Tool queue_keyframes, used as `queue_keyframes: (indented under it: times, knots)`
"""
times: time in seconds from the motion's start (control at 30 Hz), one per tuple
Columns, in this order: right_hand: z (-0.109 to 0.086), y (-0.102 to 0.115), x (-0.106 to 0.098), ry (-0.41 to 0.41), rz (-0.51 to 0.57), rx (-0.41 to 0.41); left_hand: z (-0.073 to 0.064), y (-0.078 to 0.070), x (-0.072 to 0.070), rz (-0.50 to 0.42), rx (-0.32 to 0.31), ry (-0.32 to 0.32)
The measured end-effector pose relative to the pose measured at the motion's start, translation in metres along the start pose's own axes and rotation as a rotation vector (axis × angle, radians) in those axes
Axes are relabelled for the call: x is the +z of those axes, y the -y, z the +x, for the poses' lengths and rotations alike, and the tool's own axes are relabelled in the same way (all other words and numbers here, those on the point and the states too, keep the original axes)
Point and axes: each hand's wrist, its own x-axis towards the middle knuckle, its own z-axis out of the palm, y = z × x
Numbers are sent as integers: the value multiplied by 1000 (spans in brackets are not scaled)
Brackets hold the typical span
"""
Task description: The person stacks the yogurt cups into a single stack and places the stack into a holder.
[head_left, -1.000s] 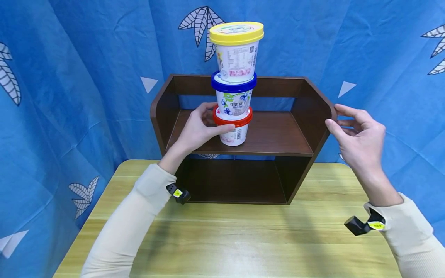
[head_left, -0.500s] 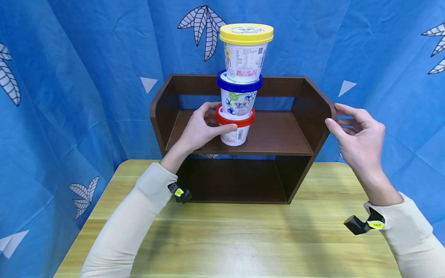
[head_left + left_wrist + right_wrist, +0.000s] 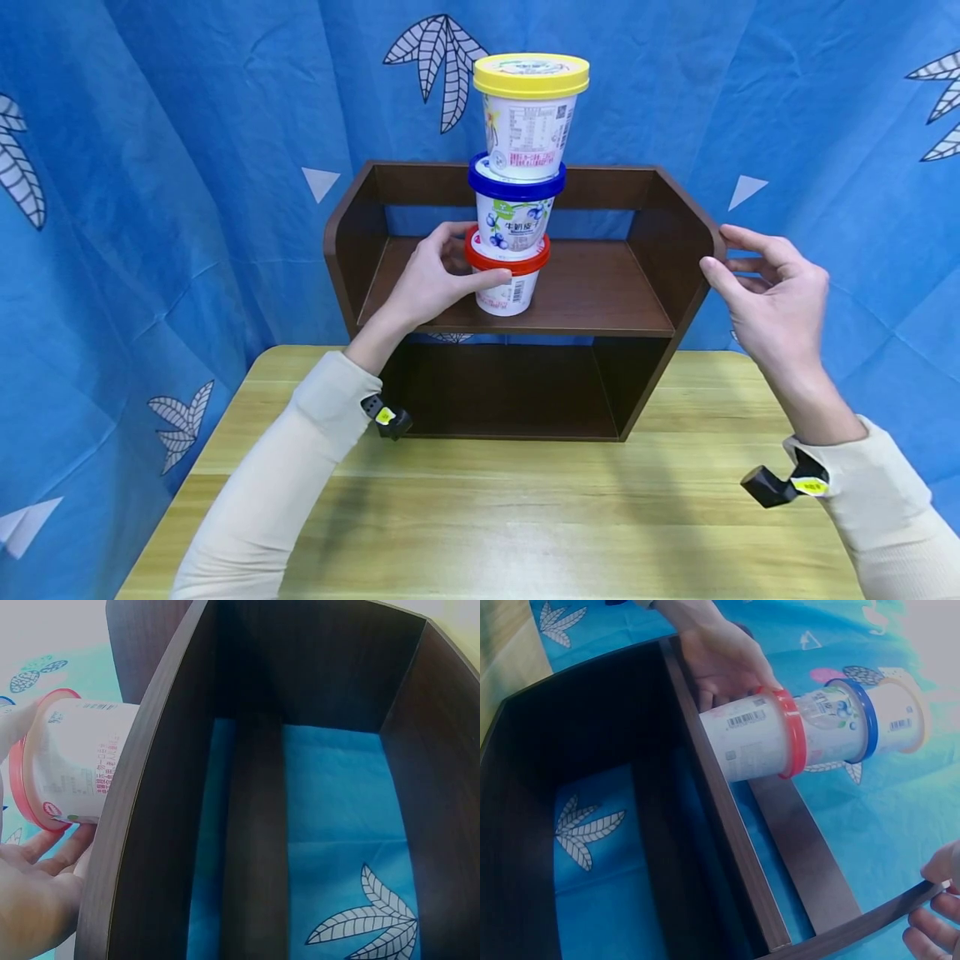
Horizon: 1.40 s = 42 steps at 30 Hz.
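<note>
A stack of paper tubs stands on the upper board of a dark brown wooden shelf (image 3: pixel 592 287). At the bottom is a red-lidded tub (image 3: pixel 504 293), then a blue-lidded tub (image 3: pixel 510 218), and on top a yellow-lidded tub (image 3: pixel 527 129). My left hand (image 3: pixel 438 279) grips the bottom tub just under its red lid, thumb in front and fingers partly hidden behind. With thumb and fingertips on either side, my right hand (image 3: pixel 783 296) pinches the front edge of the shelf's right side panel (image 3: pixel 892 909). The upper tubs sit slightly off-centre to the right.
Beneath the upper board lies an open lower compartment (image 3: pixel 510 392). The shelf stands at the back of a light wooden table (image 3: pixel 510 517). A blue curtain (image 3: pixel 187 167) with leaf prints hangs behind and to the left.
Early on, the stack shifted right, its yellow-lidded top tub most and the bottom one only slightly. Over the last half second it has barely moved. Both hands keep their places.
</note>
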Motion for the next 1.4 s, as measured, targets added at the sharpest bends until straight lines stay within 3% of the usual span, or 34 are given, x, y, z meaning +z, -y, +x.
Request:
queue_keyframes:
  times: [0.33, 0.6, 0.97, 1.2, 1.4]
  knots:
    - [1, -2, 0, 3, 44, 5, -3, 1, -3, 5, 0, 6]
    - [-6, -1, -5, -10, 71, -28, -15, 6, -11, -32, 14, -23]
    - [-24, 3, -11, 17, 99, -147, -48, 9, -30, -50, 95, -81]
    - [-39, 4, -9, 161, 58, -267, -75, 12, -38, 9, 156, -93]
    - [-54, 8, -6, 249, -14, -297, -100, 14, -37, 101, 199, -69]
